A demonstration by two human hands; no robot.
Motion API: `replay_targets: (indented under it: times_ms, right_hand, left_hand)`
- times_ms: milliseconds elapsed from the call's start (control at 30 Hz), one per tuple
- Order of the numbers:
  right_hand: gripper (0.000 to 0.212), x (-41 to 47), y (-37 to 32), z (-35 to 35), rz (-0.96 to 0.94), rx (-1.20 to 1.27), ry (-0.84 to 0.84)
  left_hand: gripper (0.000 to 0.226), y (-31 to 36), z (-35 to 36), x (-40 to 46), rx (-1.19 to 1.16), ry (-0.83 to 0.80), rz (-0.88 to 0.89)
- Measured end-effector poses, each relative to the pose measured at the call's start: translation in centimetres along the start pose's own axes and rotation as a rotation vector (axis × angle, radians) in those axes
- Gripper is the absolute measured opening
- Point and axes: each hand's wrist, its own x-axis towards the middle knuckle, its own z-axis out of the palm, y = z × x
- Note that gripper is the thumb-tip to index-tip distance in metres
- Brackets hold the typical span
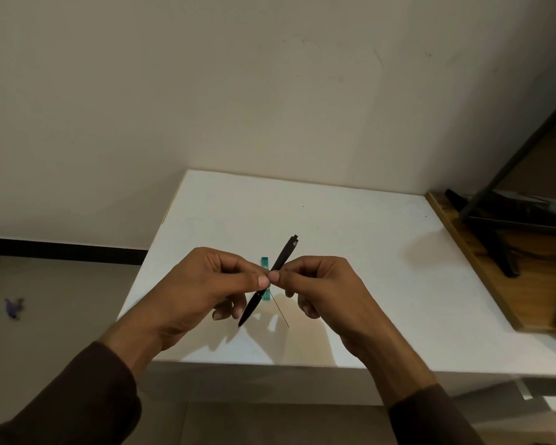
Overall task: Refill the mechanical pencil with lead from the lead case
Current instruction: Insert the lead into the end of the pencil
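Observation:
Over the white table (350,252), both hands meet at the middle of a black mechanical pencil (284,252). The pencil is tilted, with its clicker end up and away and its tip low and towards me. My left hand (206,290) pinches the barrel between thumb and forefinger. My right hand (321,287) pinches right beside it, and a thin lead (281,313) slants down to the right from under its thumb. A teal lead case (264,261) lies on the table behind the pencil, partly hidden by my fingers.
A wooden surface (482,261) adjoins the table on the right and carries a black stand (498,239) and a dark object at the frame's edge. The wall stands close behind the table. A small purple thing (13,308) lies on the floor at the left.

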Motion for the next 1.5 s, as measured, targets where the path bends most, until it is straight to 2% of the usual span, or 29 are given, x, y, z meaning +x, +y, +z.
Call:
replay_targets:
  times_ms: [100, 233, 333, 433, 500, 667, 967, 1100, 1267, 1500]
  right_hand:
    - [0.014, 0.0, -0.1, 0.1, -0.003, -0.015, -0.011]
    - [0.011, -0.2, -0.2, 0.2, 0.000, -0.015, -0.015]
    - [0.011, -0.4, -0.4, 0.1, 0.002, -0.012, -0.028]
    - [0.022, -0.6, -0.7, 0.2, -0.008, -0.026, -0.059]
    - [0.030, -0.6, -0.8, 0.5, -0.010, -0.037, -0.045]
    - [0.009, -0.6, -0.7, 0.6, -0.075, -0.025, 0.045]
    - [0.006, -0.7, -1.0, 0.9, -0.126, -0.005, 0.120]
    - [0.008, -0.8, -1.3, 0.0, -0.154, 0.071, 0.147]
    - [0.015, -1.2, -1.8, -0.4, -0.143, 0.097, 0.135]
    - [0.023, -1.4, -2.4, 0.0, -0.183, 0.072, 0.113]
  left_hand:
    - [0.034, 0.2, 0.0, -0.2, -0.023, -0.027, -0.033]
    - [0.029, 0.3, -0.1, -0.3, -0.038, -0.051, -0.056]
    - [0.035, 0.4, 0.0, -0.3, -0.038, -0.028, -0.064]
    - [0.041, 0.5, -0.1, -0.3, -0.042, 0.017, -0.064]
    - [0.036, 0.5, -0.2, -0.3, -0.053, 0.035, -0.063]
    - [0.027, 0.8, 0.2, -0.4, -0.033, 0.009, -0.074]
    - [0.029, 1.3, -0.3, -0.8, -0.059, -0.024, -0.049]
    - [0.030, 2.2, -2.3, -0.8, -0.179, 0.113, 0.050]
    - [0.012, 3.1, -3.1, -0.6, -0.387, 0.301, 0.235]
    - [0.012, 3.9, -2.6, -0.6, -0.460, 0.394, 0.362]
